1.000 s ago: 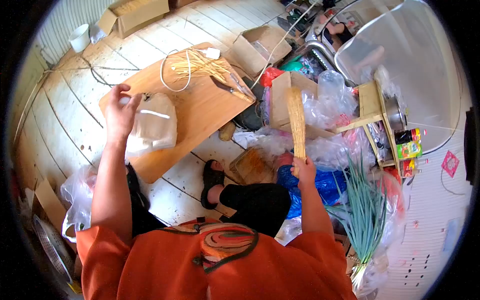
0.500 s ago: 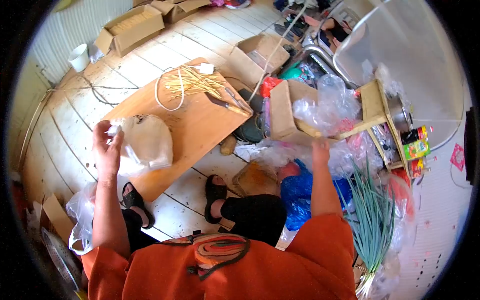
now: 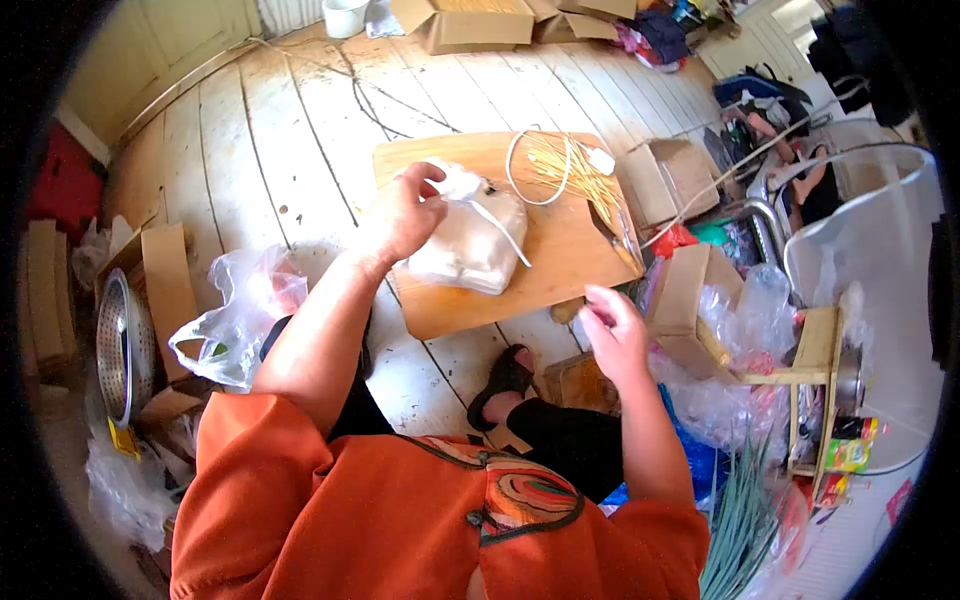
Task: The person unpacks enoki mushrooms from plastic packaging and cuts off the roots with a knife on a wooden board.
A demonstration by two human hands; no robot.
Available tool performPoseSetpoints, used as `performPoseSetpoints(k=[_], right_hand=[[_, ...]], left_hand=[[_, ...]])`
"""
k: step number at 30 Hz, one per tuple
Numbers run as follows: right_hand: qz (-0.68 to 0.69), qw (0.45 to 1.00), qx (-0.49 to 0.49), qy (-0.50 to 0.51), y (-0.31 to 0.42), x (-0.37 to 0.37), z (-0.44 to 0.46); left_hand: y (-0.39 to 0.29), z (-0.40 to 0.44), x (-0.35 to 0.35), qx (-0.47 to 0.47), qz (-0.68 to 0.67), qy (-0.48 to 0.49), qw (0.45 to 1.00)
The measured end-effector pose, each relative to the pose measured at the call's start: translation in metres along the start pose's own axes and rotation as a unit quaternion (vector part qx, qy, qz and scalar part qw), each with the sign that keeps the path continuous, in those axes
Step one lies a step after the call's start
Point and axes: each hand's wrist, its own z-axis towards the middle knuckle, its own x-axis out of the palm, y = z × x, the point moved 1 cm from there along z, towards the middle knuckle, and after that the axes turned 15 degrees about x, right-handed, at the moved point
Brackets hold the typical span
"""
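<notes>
On the low wooden board lies a pale, rounded block with a dark mark near its top. My left hand is at its far left edge, fingers closed on a crumpled white plastic bag, from which a white strip hangs over the block. My right hand hovers near the board's right front corner, thumb and fingers apart, with nothing visible in it. Beyond the block are thin yellow sticks, a looped white cord and a knife with a wooden handle.
An open cardboard box and clear plastic bags stand right, beside a wooden rack. Green onions lie at the lower right. On the left are a metal colander and a plastic bag. A sandalled foot is below the board.
The view has turned left. My right hand has left the open cardboard box on the right and come toward the board. My left hand stays by the block, at the white plastic.
</notes>
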Motion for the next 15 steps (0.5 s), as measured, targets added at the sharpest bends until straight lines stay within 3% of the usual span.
performPoseSetpoints(k=[3, 5, 7, 9, 11, 13, 15], right_hand=[[0.02, 0.996, -0.085, 0.003, 0.065, 0.045, 0.018], [0.032, 0.998, -0.061, 0.012, 0.104, 0.071, 0.025], [0.016, 0.998, -0.064, 0.012, 0.114, 0.093, 0.042], [-0.026, 0.991, 0.049, 0.125, 0.108, 0.112, 0.06], [-0.022, 0.991, 0.023, 0.133, 0.102, 0.121, 0.064], [0.022, 0.983, 0.108, 0.149, 0.106, 0.116, 0.056], [0.033, 0.984, 0.109, 0.14, 0.113, 0.107, 0.049]], left_hand=[[0.001, -0.002, -0.011, 0.005, 0.059, 0.063, 0.996], [0.0, -0.006, -0.017, 0.024, 0.078, 0.043, 0.996], [-0.006, -0.008, -0.026, -0.009, 0.072, 0.086, 0.994], [-0.009, -0.012, -0.033, -0.001, 0.067, 0.085, 0.994], [-0.014, -0.015, -0.038, 0.014, 0.067, 0.065, 0.996], [-0.015, -0.016, -0.038, 0.028, 0.041, 0.035, 0.998], [-0.017, -0.017, -0.036, 0.043, 0.016, 0.009, 0.999]])
